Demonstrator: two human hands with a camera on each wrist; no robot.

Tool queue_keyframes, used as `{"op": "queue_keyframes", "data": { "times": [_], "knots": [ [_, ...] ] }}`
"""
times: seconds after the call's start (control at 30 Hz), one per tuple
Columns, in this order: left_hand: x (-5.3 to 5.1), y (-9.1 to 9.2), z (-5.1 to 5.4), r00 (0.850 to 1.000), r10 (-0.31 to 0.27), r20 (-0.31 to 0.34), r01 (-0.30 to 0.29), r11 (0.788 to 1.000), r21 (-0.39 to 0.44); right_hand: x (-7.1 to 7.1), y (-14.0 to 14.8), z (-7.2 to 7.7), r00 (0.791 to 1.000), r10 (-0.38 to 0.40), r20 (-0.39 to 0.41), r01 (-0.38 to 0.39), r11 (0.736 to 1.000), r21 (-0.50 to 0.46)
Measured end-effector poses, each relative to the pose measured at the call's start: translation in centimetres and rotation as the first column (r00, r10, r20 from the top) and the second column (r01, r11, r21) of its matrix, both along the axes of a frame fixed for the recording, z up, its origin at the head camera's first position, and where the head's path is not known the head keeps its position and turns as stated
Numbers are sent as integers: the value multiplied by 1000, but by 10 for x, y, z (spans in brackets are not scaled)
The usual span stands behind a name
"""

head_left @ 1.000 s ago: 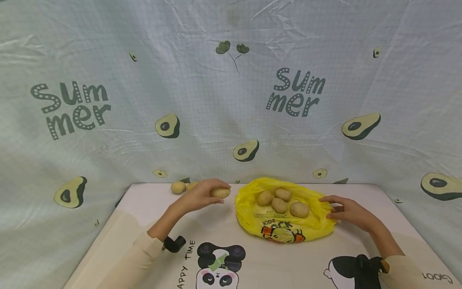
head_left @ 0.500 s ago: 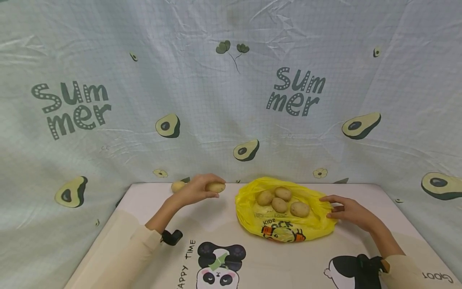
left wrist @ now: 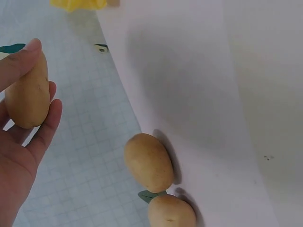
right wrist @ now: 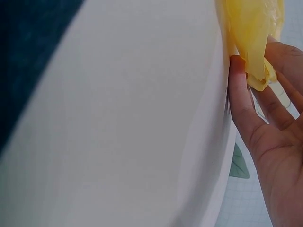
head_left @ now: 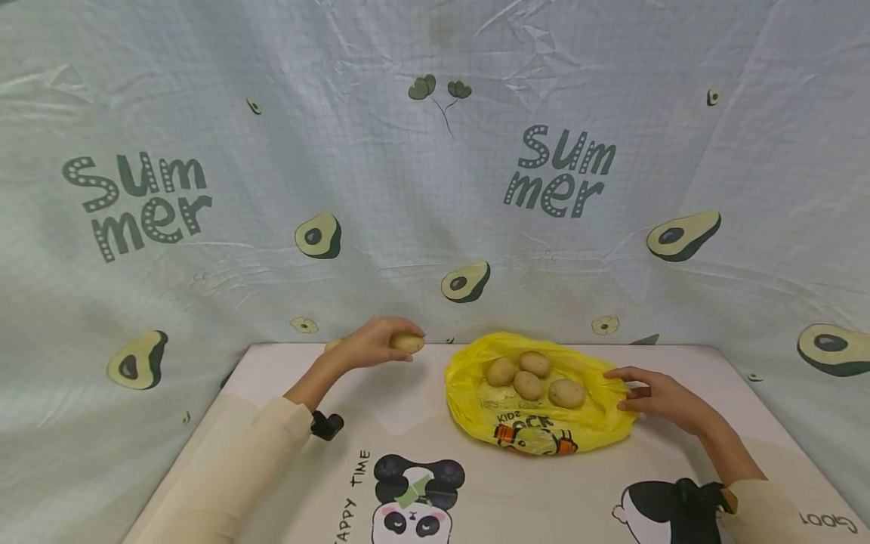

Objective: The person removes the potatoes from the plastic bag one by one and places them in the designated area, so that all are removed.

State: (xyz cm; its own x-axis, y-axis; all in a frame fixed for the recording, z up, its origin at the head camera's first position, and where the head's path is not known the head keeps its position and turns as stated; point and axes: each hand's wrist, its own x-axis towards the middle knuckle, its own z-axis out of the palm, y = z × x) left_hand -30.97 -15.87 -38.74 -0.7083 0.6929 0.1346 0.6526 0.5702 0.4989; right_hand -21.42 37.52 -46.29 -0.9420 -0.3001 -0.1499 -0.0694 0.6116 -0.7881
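Left of the yellow bag (head_left: 469, 412), above the rear of the table, a potato (head_left: 408, 344) is held in the left hand (head_left: 370, 344). Thumb and fingers pinch it from opposite sides; in the left wrist view it stands nearly upright, clear of the table (head_left: 414, 408).

Four potatoes (head_left: 566, 394) lie in the bag, three close together and the fourth to their right. The right hand (head_left: 662, 399) pinches the bag's right edge, a fold of plastic hanging between thumb and fingers. A dark print with lettering marks the bag's front.

Two more potatoes (left wrist: 149, 163) rest at the table's back edge, just beside each other; in the head view the left hand and wrist largely hide them. A panda (head_left: 411, 521) is printed on the table's covering, in front of and left of the bag. Behind the table hangs a pale curtain (head_left: 381, 166) patterned with avocados and the word "SUMMER". Both forearms wear light sleeves (head_left: 231, 468).
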Motion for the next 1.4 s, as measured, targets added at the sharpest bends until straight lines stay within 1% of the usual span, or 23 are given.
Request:
{"op": "queue_keyframes", "data": {
  "times": [0.13, 0.23, 0.37, 0.6, 0.83, 0.97, 1.1, 1.27, 1.4],
  "knots": [
    [-8, 0, -3, 1000, -3, -5, 3, 1000, -25, 1, 0, 2, 1000, 4, 2, -4, 1000, 3],
    [-13, -1, -2, 1000, -5, -4, 5, 999, -37, 1, -1, 3, 1000, 6, 0, -6, 1000, -4],
    [-17, -1, -2, 1000, -8, 6, 9, 999, -40, 1, -1, 2, 1000, 9, 1, -9, 1000, -14],
    [-23, -2, -7, 1000, -14, 14, 15, 999, -40, 1, -1, 1, 1000, 6, 3, -6, 1000, -20],
    [-26, -5, -11, 999, -31, 14, 31, 999, -24, 0, -1, 1, 1000, 6, 7, -6, 1000, -13],
    [-26, -7, -13, 999, -29, 14, 29, 999, -16, 0, -1, 1, 1000, 1, 11, -1, 1000, -4],
    [-26, -8, -14, 1000, -7, 29, 7, 1000, -11, 0, -2, 1, 1000, -3, 15, 3, 1000, -7],
    [-27, -8, -17, 999, 21, 30, -21, 1000, -15, 1, -2, 2, 1000, 1, 12, -1, 1000, -8],
    [-29, -10, -20, 999, 22, 29, -22, 1000, -19, 1, -3, 2, 1000, 7, 6, -7, 1000, -2]
  ]
}}
